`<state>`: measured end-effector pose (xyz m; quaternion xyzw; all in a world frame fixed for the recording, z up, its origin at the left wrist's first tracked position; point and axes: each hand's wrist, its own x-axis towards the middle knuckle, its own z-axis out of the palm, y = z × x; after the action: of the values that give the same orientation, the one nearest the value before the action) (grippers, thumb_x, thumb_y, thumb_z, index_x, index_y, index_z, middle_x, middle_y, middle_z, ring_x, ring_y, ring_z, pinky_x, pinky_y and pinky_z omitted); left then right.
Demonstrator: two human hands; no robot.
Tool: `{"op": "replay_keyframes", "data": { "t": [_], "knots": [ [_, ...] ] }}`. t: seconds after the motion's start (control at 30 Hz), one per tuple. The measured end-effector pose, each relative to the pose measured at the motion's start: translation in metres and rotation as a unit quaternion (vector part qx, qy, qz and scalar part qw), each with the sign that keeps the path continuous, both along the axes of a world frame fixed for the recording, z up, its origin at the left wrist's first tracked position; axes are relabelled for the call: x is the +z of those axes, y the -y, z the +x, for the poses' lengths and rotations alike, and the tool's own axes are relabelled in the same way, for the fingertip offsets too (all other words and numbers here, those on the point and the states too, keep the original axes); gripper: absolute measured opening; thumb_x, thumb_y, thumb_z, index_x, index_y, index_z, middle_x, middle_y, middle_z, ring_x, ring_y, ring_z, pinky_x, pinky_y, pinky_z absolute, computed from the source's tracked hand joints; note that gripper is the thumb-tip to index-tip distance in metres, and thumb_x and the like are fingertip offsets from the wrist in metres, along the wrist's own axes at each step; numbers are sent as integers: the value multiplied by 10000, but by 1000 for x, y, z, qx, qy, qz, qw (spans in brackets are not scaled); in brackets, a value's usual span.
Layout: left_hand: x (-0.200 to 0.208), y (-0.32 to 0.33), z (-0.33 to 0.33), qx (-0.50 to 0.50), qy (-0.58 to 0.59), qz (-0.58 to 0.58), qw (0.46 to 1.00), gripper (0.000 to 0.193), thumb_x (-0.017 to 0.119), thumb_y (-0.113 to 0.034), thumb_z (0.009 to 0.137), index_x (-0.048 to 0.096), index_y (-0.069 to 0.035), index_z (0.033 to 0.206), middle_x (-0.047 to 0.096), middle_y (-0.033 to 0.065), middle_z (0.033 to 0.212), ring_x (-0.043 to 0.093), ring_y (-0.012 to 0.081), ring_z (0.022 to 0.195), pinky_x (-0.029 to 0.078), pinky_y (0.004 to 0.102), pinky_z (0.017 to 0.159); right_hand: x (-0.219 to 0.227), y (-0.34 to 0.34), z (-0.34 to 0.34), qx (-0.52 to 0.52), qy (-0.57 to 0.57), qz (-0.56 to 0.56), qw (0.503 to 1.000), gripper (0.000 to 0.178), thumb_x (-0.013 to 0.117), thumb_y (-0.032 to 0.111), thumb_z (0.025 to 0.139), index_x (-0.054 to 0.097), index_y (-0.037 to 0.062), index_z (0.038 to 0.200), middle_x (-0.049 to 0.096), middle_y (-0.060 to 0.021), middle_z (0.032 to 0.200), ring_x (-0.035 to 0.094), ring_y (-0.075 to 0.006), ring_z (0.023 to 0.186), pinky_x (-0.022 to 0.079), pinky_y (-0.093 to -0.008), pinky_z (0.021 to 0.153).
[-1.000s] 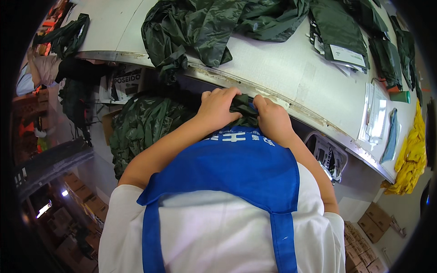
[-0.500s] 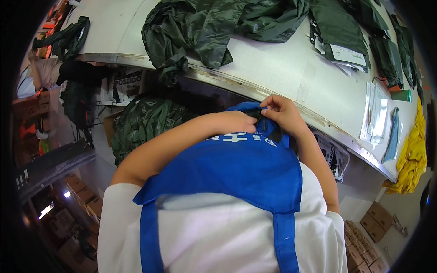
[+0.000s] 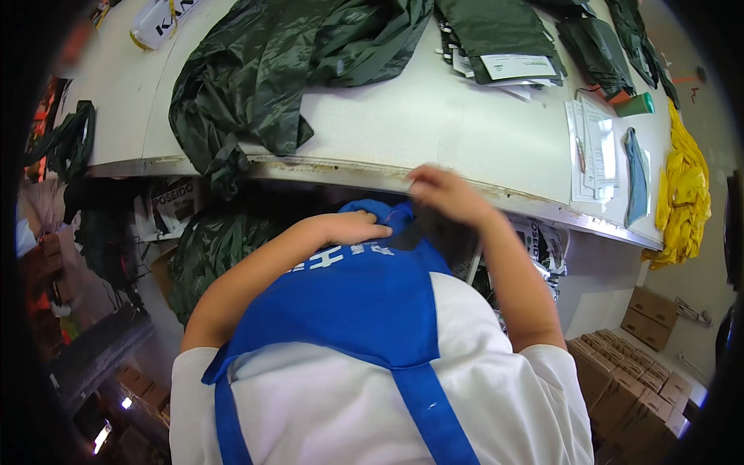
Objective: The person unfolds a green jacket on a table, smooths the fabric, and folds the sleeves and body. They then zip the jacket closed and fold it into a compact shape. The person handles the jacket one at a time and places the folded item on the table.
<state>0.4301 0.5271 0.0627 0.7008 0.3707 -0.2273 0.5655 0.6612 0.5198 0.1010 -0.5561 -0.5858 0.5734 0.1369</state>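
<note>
My left hand (image 3: 353, 229) lies against my chest, its fingers closed on the bunched top of my blue apron (image 3: 364, 294). My right hand (image 3: 446, 194) is raised just above it, at the front edge of the white table (image 3: 434, 132). It is blurred by motion, so its fingers cannot be made out. A small dark patch (image 3: 411, 234) shows between the two hands. A crumpled dark green raincoat (image 3: 263, 85) lies on the table ahead of me, with one end hanging over the edge.
Folded dark green garments with a paper label (image 3: 504, 39) lie at the far side of the table. Papers and a pen (image 3: 593, 147) are at its right, beside a yellow garment (image 3: 682, 194). A green bundle (image 3: 209, 248) sits under the table; cardboard boxes (image 3: 628, 380) stand at the lower right.
Both hands left the dark cloth at the table edge and came to the apron's top. My right hand has now lifted toward the table edge.
</note>
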Motion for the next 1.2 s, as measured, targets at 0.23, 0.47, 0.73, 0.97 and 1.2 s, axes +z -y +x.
{"op": "replay_keyframes", "data": {
  "t": [0.23, 0.47, 0.73, 0.97, 1.2],
  "knots": [
    [74, -26, -54, 135, 211, -55, 967, 413, 505, -250, 949, 499, -18, 1291, 613, 121, 1157, 559, 202, 1087, 426, 324, 944, -146, -23, 419, -377, 462, 191, 780, 664, 617, 368, 844, 383, 25, 1362, 450, -252, 1326, 448, -397, 1219, 372, -448, 1016],
    [48, -29, -151, 396, -191, 546, 713, 793, 758, -226, 719, 345, -148, 1392, 295, 144, 1441, 302, 360, 1304, 295, 461, 1048, -125, -56, 355, -398, 611, 68, 681, 448, 523, 256, 859, 498, 181, 1300, 568, -129, 1224, 540, -368, 1120, 446, -530, 894],
    [31, -70, -205, 589, 38, 299, 750, 269, 651, -205, 855, 613, -18, 1044, 628, 11, 905, 579, 195, 888, 448, 328, 790, -65, -81, 220, -580, -9, 252, 774, 310, 509, 135, 888, 489, 57, 1187, 570, -54, 791, 549, -115, 600, 486, -228, 544],
    [99, -93, -180, 565, 451, -63, 688, 327, 438, -269, 990, 620, -15, 1088, 649, 45, 1028, 588, 128, 954, 444, 285, 865, 31, -138, -119, -217, -311, 57, 923, 386, 583, 106, 846, 527, 28, 1220, 591, -53, 1055, 318, 3, 454, 251, -151, 392],
    [120, -140, -190, 534, 454, -220, 678, 504, 371, -386, 995, 512, 40, 1226, 595, 132, 1195, 577, 218, 1092, 452, 367, 937, 39, -172, -197, -95, -366, 12, 926, 273, 569, 184, 901, 577, 33, 1128, 619, -13, 930, 567, -93, 808, 472, -249, 730]
  ]
}}
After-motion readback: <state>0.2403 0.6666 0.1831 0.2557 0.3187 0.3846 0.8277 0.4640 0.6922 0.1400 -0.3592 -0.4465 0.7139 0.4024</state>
